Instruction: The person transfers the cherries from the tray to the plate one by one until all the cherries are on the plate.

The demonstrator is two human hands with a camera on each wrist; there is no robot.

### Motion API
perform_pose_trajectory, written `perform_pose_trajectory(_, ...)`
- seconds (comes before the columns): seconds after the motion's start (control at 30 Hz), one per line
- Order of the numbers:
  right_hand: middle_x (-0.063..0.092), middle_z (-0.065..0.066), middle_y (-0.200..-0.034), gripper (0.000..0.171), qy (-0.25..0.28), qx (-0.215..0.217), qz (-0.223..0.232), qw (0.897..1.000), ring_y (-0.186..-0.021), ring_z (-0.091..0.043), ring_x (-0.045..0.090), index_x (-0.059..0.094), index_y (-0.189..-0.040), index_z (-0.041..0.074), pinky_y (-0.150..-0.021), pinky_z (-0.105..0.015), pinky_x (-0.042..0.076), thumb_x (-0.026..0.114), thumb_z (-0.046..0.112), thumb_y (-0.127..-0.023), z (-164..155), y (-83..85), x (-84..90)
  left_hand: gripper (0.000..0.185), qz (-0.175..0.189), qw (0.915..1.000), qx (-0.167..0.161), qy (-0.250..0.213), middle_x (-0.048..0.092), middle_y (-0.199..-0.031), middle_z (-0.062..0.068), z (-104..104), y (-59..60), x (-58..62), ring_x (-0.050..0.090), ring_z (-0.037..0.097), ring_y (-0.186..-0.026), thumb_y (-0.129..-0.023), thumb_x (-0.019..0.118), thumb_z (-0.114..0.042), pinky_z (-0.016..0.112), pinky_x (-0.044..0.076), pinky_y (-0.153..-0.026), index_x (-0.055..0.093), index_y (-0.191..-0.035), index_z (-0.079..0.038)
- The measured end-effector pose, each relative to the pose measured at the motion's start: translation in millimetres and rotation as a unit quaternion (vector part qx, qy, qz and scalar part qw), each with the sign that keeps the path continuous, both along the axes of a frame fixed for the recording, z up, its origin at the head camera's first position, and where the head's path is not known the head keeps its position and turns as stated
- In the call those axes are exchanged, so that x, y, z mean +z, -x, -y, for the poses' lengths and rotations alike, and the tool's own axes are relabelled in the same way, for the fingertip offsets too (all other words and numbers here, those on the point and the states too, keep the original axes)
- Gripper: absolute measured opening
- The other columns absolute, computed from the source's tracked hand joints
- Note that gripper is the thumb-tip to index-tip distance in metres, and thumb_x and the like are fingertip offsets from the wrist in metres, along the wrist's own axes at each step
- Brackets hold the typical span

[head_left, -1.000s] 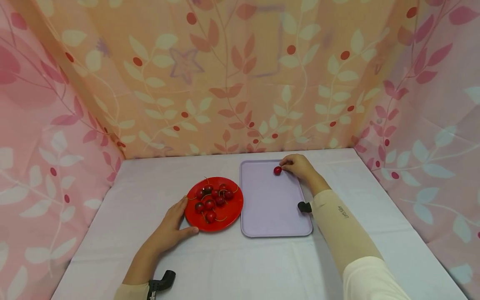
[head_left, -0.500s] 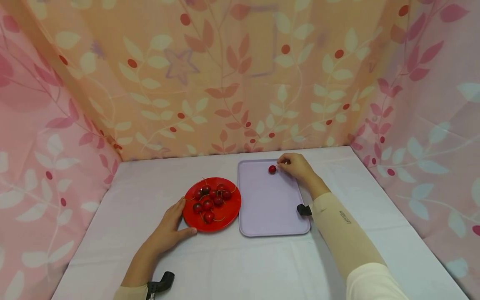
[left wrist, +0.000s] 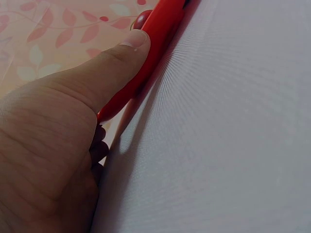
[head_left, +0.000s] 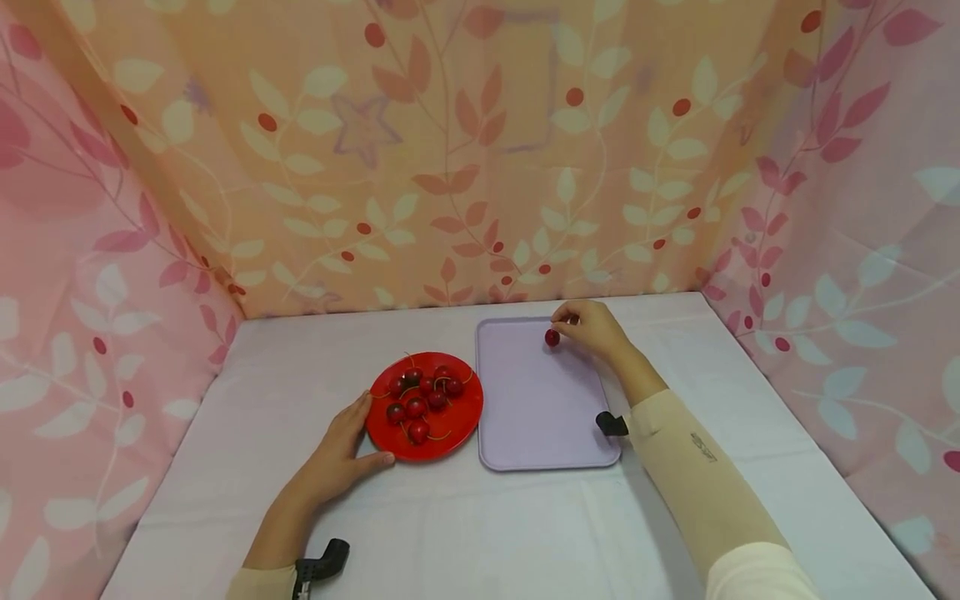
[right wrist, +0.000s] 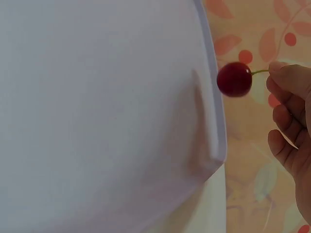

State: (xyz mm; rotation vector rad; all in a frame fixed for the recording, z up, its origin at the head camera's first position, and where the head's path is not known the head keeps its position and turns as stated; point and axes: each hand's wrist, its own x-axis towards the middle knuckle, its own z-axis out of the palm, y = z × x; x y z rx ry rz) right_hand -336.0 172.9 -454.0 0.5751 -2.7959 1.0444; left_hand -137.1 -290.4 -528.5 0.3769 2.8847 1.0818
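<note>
My right hand [head_left: 596,327] pinches a dark red cherry [right wrist: 234,79] by its thin green stem [right wrist: 260,72], between thumb and fingertips. That cherry hangs just below the fingertips, over the far right corner of the lilac tray [head_left: 536,400]; the right wrist view shows a gap between it and the tray's surface. To the left lies a red plate [head_left: 468,417] bearing several stemmed cherries [head_left: 416,407]. Spread along the plate's left side is my left hand [head_left: 341,458], with the thumb [left wrist: 119,60] against the rim and the fingers at the far left edge.
The plate's right edge sits right at the tray's left rim. White cloth [head_left: 450,533] covers the table, and patterned curtains [head_left: 465,167] stand behind it and on both sides. Each wrist wears a small black camera mount [head_left: 326,560].
The held cherry first swings a little left of the right fingertips, and now dangles almost straight under them, slightly higher. The left hand and the plate keep their places.
</note>
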Motion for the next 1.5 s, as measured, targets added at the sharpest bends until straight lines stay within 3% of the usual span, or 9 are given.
perform_pose_trajectory(0.23,0.073,0.000,-0.085,0.007,0.037,0.001,-0.018,0.999,-0.081,-0.020,0.060,0.078,-0.098,0.015,-0.072,-0.033,0.048,0.078,0.017,-0.091,10.3,-17.1,11.0,0.114,0.004,1.0000,0.001,0.006,0.018,-0.171,0.013,-0.4,0.5,3.1,0.017,0.040,-0.155,-0.081,0.080,-0.058,0.067,0.028,-0.118,0.018,-0.165,-0.011)
perform_pose_trajectory(0.53,0.071,0.002,-0.086,0.006,0.078,-0.007,-0.028,0.997,-0.076,-0.019,0.058,0.078,-0.094,0.019,-0.065,-0.030,0.049,0.081,0.020,-0.089,25.6,-41.1,12.5,0.114,0.012,0.9999,0.003,0.004,0.017,-0.171,0.013,-2.6,-1.4,3.6,0.016,0.041,-0.155,-0.081,0.080,-0.057,0.068,0.026,-0.119,0.018,-0.165,-0.010)
perform_pose_trajectory(0.87,0.071,0.004,-0.088,0.006,0.119,-0.002,-0.027,0.993,-0.077,-0.021,0.057,0.078,-0.092,0.022,-0.066,-0.032,0.050,0.082,0.020,-0.088,44.0,-77.6,27.2,0.114,0.006,1.0000,0.000,0.004,0.018,-0.171,0.015,-0.7,0.2,0.7,0.016,0.042,-0.154,-0.082,0.080,-0.057,0.068,0.026,-0.119,0.018,-0.165,-0.009)
perform_pose_trajectory(1.3,0.073,0.006,-0.087,0.007,0.149,0.048,-0.025,0.987,-0.080,-0.016,0.061,0.079,-0.093,0.018,-0.070,-0.029,0.054,0.081,0.014,-0.088,74.8,-115.8,40.7,0.115,0.011,0.9999,0.003,0.004,0.017,-0.171,0.014,-0.8,2.0,-1.3,0.016,0.042,-0.154,-0.081,0.080,-0.058,0.068,0.026,-0.118,0.017,-0.165,-0.011)
perform_pose_trajectory(1.5,0.070,0.008,-0.087,0.006,0.148,0.066,-0.013,0.987,-0.084,-0.013,0.061,0.080,-0.093,0.019,-0.074,-0.039,0.055,0.080,0.015,-0.089,90.8,-128.2,40.9,0.114,0.007,1.0000,0.001,0.000,0.018,-0.171,0.015,-0.5,2.5,-1.0,0.016,0.042,-0.155,-0.081,0.080,-0.057,0.068,0.025,-0.119,0.018,-0.165,-0.010)
